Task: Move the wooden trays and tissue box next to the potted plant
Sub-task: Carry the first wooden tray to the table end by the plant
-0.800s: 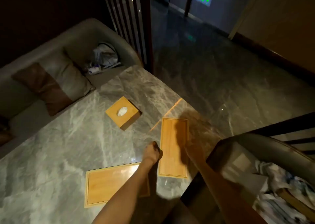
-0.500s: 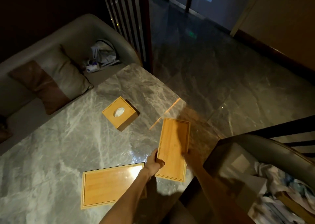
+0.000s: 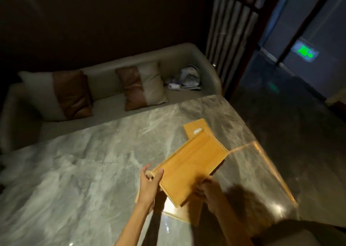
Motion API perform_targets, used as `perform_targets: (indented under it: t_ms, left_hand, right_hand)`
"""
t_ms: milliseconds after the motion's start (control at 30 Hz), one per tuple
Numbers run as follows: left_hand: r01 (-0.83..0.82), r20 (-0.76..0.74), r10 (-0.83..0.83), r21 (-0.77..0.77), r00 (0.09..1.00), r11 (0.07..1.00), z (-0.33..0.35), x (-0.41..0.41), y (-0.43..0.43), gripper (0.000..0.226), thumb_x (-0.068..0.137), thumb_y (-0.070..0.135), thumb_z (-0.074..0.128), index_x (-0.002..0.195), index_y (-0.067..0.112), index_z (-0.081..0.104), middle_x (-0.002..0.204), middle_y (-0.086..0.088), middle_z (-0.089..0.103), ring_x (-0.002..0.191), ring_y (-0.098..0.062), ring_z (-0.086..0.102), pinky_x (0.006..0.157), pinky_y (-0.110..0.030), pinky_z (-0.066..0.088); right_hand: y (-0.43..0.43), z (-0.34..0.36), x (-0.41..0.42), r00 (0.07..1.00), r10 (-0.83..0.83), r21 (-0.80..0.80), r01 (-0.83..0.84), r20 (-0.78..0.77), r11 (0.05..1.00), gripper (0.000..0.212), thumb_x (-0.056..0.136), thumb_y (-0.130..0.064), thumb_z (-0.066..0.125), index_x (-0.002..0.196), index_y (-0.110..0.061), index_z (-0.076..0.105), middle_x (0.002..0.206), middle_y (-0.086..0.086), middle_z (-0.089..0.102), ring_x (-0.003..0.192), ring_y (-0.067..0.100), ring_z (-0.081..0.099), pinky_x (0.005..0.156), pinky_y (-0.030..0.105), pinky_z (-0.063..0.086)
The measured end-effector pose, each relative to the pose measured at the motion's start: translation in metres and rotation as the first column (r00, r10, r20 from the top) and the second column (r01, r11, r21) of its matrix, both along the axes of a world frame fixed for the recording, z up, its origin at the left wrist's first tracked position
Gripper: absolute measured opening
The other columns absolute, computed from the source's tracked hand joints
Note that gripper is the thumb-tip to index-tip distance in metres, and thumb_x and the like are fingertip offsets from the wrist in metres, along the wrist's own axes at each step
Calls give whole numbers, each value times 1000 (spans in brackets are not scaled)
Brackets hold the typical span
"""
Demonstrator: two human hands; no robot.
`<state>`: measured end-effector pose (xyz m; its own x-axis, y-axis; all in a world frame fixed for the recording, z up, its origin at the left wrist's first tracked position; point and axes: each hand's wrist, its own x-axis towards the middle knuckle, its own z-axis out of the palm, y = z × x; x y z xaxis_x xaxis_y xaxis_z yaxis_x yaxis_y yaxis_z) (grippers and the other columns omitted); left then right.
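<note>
A long wooden tray [image 3: 192, 163] is lifted off the marble table [image 3: 84, 161] and tilted, its far end up to the right. My left hand [image 3: 149, 185] grips its near left corner and my right hand [image 3: 209, 191] grips its near right edge. A second wooden tray [image 3: 184, 213] lies flat on the table under my hands, mostly hidden by them and the held tray. The wooden tissue box [image 3: 194, 129] stands just beyond the held tray, partly covered by it. No potted plant is in view.
A pale sofa [image 3: 112, 103] with two brown-and-cream cushions [image 3: 142, 86] runs along the table's far side; a bag and papers [image 3: 187, 77] lie at its right end. The table's right edge [image 3: 271, 171] drops to dark floor. A slatted screen [image 3: 230, 34] stands behind.
Both hands have lifted the right-hand tray off the table and swung it left over the other tray. The view has turned left, showing more of the sofa.
</note>
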<state>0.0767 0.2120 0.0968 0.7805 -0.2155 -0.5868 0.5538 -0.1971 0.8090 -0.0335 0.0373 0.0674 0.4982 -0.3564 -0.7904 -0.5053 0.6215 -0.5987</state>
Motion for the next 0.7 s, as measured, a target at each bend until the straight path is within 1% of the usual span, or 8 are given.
perform_targets:
  t_ms: [100, 200, 267, 333, 400, 467, 567, 700]
  left_hand:
    - [-247, 28, 251, -109, 968, 963, 13, 8, 67, 25, 96, 24, 55, 119, 18, 49, 116, -7, 65, 100, -18, 65, 90, -37, 51]
    - [-448, 187, 458, -94, 869, 889, 31, 33, 152, 37, 101, 27, 44, 137, 18, 42, 131, 0, 56, 117, -15, 56, 101, -34, 42]
    - [-545, 217, 547, -76, 808, 835, 42, 52, 221, 42, 101, 30, 42, 141, 18, 36, 131, 6, 48, 120, -12, 47, 99, -31, 36]
    - [-590, 257, 581, -49, 773, 806, 50, 66, 296, 40, 101, 31, 42, 138, 19, 38, 129, 6, 48, 117, -13, 49, 96, -31, 35]
    - [-603, 290, 584, -30, 758, 797, 56, 76, 367, 35, 100, 32, 45, 131, 17, 42, 127, -2, 54, 105, -11, 57, 92, -32, 41]
    - [-625, 276, 610, -40, 743, 779, 59, 79, 429, 39, 99, 31, 46, 133, 12, 42, 128, -8, 57, 108, -17, 60, 94, -38, 48]
    - [-674, 234, 666, -55, 708, 736, 63, 76, 497, 45, 100, 31, 46, 140, 13, 38, 135, -10, 55, 122, -28, 56, 109, -51, 42]
    - [-730, 241, 720, -64, 651, 681, 63, 76, 558, 40, 99, 33, 47, 136, 19, 43, 130, -5, 59, 118, -23, 57, 109, -44, 42]
  right_hand:
    - [86, 16, 68, 991, 90, 55, -96, 97, 994, 43, 83, -8, 73, 118, -10, 49, 111, 15, 66, 94, 26, 70, 77, 39, 61]
    - [186, 35, 123, 953, 217, 84, -239, 212, 967, 47, 89, -10, 68, 130, -15, 45, 124, 12, 66, 100, 23, 72, 81, 35, 62]
    - [242, 51, 150, 918, 273, 48, -298, 288, 953, 57, 90, -16, 69, 139, -19, 39, 129, 13, 64, 107, 26, 70, 89, 42, 60]
    - [282, 67, 176, 913, 246, 30, -270, 325, 962, 69, 92, -23, 66, 148, -31, 26, 133, 11, 60, 115, 30, 65, 97, 51, 54]
    - [312, 76, 204, 911, 210, 25, -234, 356, 972, 73, 94, -22, 61, 152, -37, 19, 129, 11, 60, 110, 31, 65, 93, 50, 56]
    - [350, 85, 228, 880, 307, -56, -308, 363, 950, 57, 97, -20, 57, 149, -24, 34, 124, 13, 65, 101, 29, 69, 80, 41, 62]
    - [417, 93, 246, 820, 455, -147, -432, 347, 890, 39, 98, -20, 55, 135, -11, 55, 116, 13, 73, 99, 27, 73, 71, 31, 64]
    - [484, 94, 265, 788, 506, -183, -472, 351, 862, 37, 97, -19, 56, 133, -12, 58, 117, 11, 73, 98, 26, 73, 79, 37, 61]
